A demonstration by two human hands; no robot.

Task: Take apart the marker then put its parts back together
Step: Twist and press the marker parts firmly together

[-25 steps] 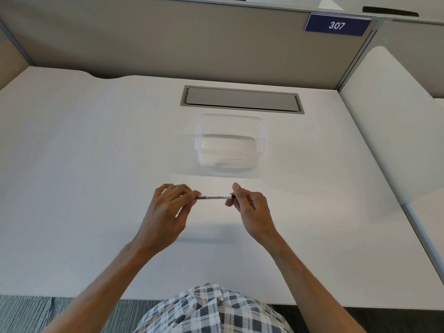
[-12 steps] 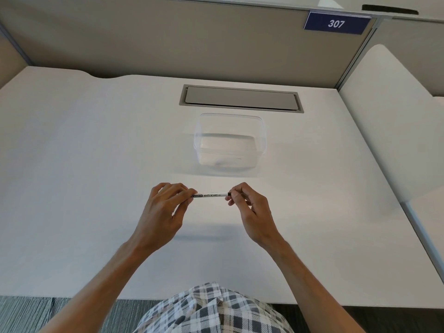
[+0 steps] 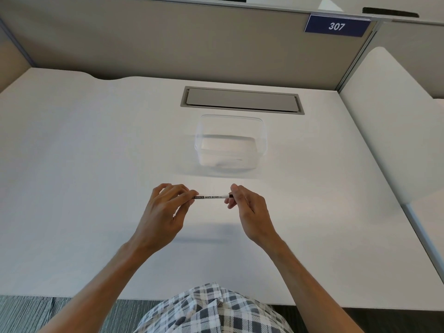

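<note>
A thin white whiteboard marker (image 3: 212, 196) with black lettering is held level above the white desk (image 3: 96, 164), in front of me. My left hand (image 3: 165, 210) pinches its left end between thumb and fingers, hiding that end. My right hand (image 3: 247, 207) pinches the right end, where a short dark tip section shows at the fingertips. The marker looks whole; I cannot tell whether a cap is on either end.
A clear plastic container (image 3: 230, 143) stands on the desk just beyond the marker. Behind it lies a grey cable flap (image 3: 241, 100) set in the desk. Partition walls close the back and right, with a blue 307 sign (image 3: 336, 26).
The right hand's fingers have shifted on the marker's right end, as if turning it. The marker stays level in the same place; the left hand holds still.
</note>
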